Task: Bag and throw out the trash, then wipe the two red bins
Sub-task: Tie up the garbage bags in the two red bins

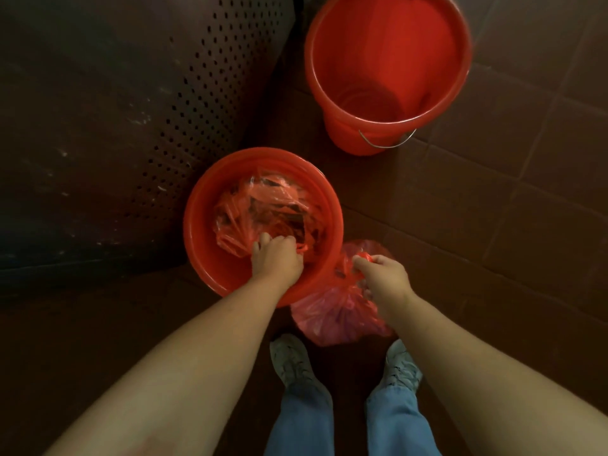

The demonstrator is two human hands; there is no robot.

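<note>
**A:** Fingers (263, 240) first: they curl into red plastic. The left hand (276, 258) grips the liner bag (263, 209) inside the near bin (197, 232), at its six o'clock side.

**B:** And the right hand (383, 278) pinches the gathered neck of the full bag (335, 320), just outside the rim at four o'clock.

**A:** The liner's bulk spreads toward twelve from those fingers, so the left hand is nearer.

**B:** Its contents are hard to make out. The far bin (342, 133) stands at one o'clock.
</note>
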